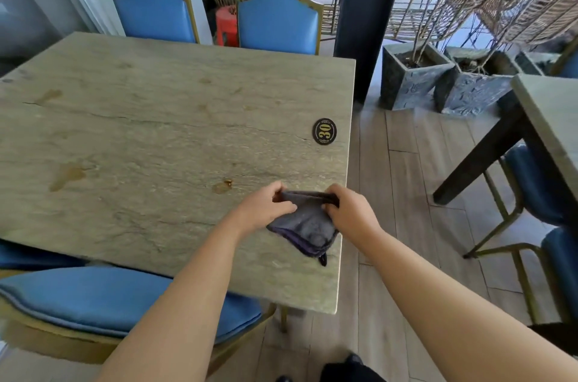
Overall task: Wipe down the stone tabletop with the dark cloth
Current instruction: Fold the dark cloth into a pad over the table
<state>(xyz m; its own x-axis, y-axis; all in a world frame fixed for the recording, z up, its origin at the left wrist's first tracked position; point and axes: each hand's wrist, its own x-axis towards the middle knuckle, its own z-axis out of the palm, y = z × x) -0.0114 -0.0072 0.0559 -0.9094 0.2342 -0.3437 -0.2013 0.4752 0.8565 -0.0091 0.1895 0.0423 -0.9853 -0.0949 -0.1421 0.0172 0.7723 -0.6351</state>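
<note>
Nearest the viewer, a blue chair (125,297) is sitting tucked under the near edge of the stone tabletop (156,138). Just beyond it, both forearms are reaching forward to the table's near right corner. The left hand (266,209) and the right hand (350,213) are each pinching the top edge of the dark cloth (305,225), fingers curled over the fold, with that edge running side to side between the two grips. The rest of the cloth is hanging down toward the viewer in folded layers, its lowest corner lying at or just above the stone beside the right edge.

The unwiped surface is lying almost entirely to the left of and beyond the cloth. A small brownish spot (222,186) is sitting just beside the left hand, the nearer of the two; a larger stain (67,175) is lying well apart to the left, and a fainter one (48,96) farther back. Judged from this, wiping has not yet begun.

Past the hands, an oval number plate (324,131) reading 30 is resting near the right edge. Farthest back, two more blue chairs (276,23) are standing at the far side.
</note>
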